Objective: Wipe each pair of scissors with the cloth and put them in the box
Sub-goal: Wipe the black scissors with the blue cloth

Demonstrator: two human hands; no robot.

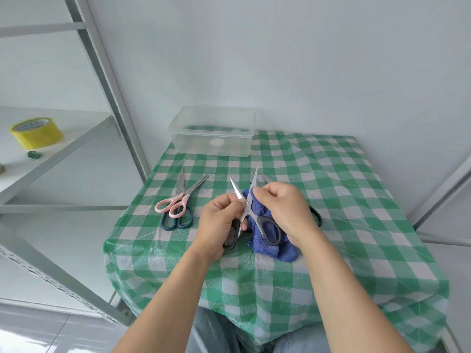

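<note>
My left hand [221, 220] grips black-handled scissors [267, 231] by one handle loop, their blades spread apart and pointing up. My right hand [288, 210] holds a blue cloth [274, 247] and pinches it around one blade. Pink-handled scissors [173, 203] lie across dark-blue-handled scissors [177, 220] on the table's left. Another black handle [316, 215] shows behind my right hand, with blade tips [266, 177] above it. A clear plastic box [211, 131] stands at the table's far edge; nothing shows inside it.
The table wears a green and white checked cloth [344, 200]. A metal shelf frame [102, 72] stands at the left with a yellow tape roll [35, 132] on its shelf. White walls close in behind and to the right.
</note>
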